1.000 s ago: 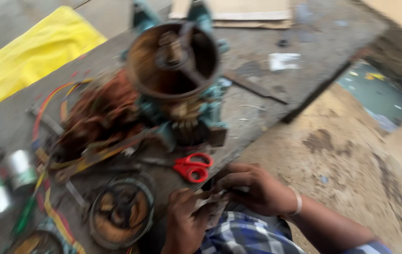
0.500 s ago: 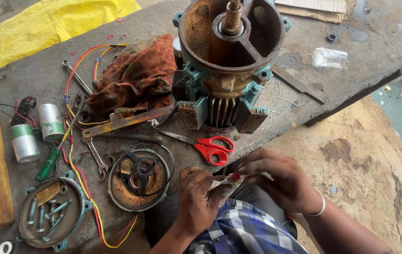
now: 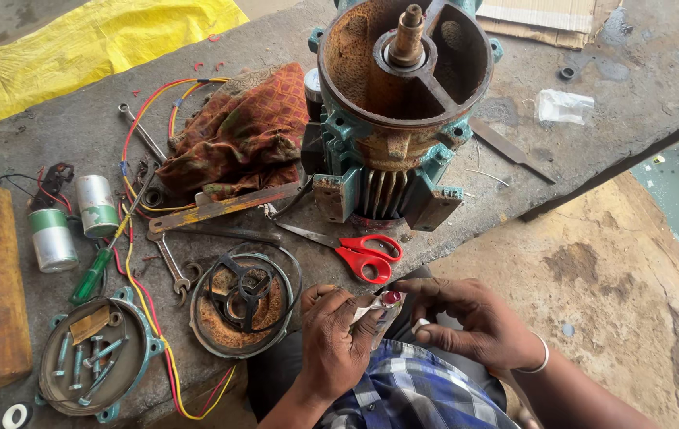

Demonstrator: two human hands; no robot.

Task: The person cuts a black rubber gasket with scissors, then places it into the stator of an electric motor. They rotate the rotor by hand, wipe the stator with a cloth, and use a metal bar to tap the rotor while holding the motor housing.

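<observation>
Status: the left hand (image 3: 338,338) grasps a small squeezed tube (image 3: 379,311) with a red nozzle, held just off the near edge of the tabletop (image 3: 77,127), above the person's lap. The right hand (image 3: 478,326) is closed lightly, fingertips pinching at the nozzle; a small white piece, probably the cap, sits between its fingers, which suggests the tube is opened or nearly so.

Disassembly appears complete:
- The motor housing (image 3: 391,135) stands open on end, rusty shaft up, end cover off.
- One removed end cover (image 3: 93,357) lies at the near left as a tray for loose bolts (image 3: 85,357).
- A second rusty cover (image 3: 240,306) lies beside it.

Red-handled scissors (image 3: 367,254) lie just in front of the housing; a spanner (image 3: 168,266), a green screwdriver (image 3: 97,270) and two capacitors (image 3: 73,222) lie to the left, near a patterned rag (image 3: 236,127).

Remaining, by judgement: applying the tube's contents; no bolt has been refitted
</observation>
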